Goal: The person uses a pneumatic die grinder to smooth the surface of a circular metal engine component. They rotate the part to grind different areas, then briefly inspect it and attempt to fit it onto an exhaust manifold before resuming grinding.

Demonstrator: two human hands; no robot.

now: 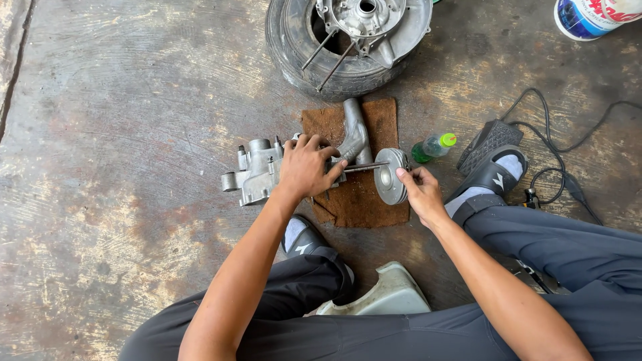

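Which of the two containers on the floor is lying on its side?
The small green bottle with the yellow cap, beside the brown mat, lies on its side. The blue-and-white tub at the top corner stands upright.

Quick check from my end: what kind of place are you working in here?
Probably a small vehicle repair workshop: a stained concrete floor, a tyre with a metal hub, and an aluminium engine casing on a brown mat.

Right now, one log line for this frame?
left hand: gripping metal casing | right hand: holding round disc on shaft | under: brown mat
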